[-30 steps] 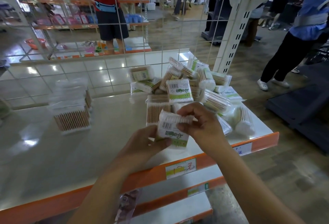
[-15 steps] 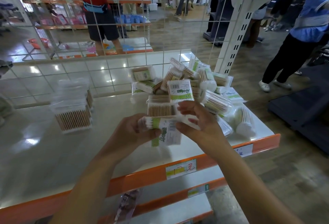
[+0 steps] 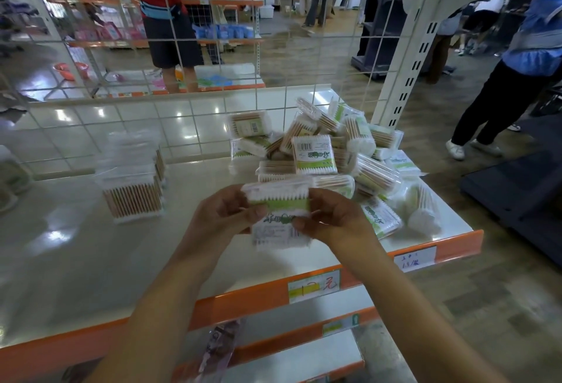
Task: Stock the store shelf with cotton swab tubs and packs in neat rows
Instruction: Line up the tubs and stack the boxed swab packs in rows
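**Pack Held Over the Shelf, Rows Only Begun**

While the shelf stood mostly bare on its left side, a short stack of clear cotton swab tubs sat there, upright and squared against one another, wooden sticks showing through the walls; it read as the start of a row. At the far left edge something pale and rounded was too blurred to name.

Toward the middle, the left hand pinched the left end of a cotton swab pack between thumb and curled fingers, and the right hand pinched the right end the same way. The pack hung above the shelf, touching nothing below, its white tips in a row along the top and its green label facing the camera (the print was too soft to read). Gripping both ends probably served to turn the flimsy pack and square it up before setting it down.

Just behind and to the right lay the loose pile of packs, tilted every way against the wire grid back, some leaning, some flat. That heap appeared to be the unsorted stock, so most of the job remained. Below the front edge ran an orange strip with a price label.
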The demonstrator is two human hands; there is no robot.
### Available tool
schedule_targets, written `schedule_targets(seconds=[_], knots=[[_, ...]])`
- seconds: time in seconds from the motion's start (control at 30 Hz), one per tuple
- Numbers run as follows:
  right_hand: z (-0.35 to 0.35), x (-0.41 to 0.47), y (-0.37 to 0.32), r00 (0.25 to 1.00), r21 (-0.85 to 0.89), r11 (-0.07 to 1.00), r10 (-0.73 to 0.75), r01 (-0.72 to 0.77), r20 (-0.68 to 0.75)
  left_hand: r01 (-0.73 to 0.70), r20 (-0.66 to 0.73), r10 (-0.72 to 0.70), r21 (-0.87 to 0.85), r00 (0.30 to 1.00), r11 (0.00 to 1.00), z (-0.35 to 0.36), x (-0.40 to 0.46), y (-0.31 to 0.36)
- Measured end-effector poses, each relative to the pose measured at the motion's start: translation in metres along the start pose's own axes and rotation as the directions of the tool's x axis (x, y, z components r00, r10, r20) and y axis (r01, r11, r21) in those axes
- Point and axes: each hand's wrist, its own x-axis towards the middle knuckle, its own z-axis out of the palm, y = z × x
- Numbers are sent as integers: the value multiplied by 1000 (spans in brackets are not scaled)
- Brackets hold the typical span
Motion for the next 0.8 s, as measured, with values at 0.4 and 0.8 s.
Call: schedule_targets(seconds=[0.4,0.8], knots=[[9,4,-5,998,272,962,13,3,-57,98,-35,-101,-99,994,990,-8,-9,-3],[49,16,-3,931,-159,973,-207,165,-300,-157,-131,143,-102,981,982,-13,-19,1]])
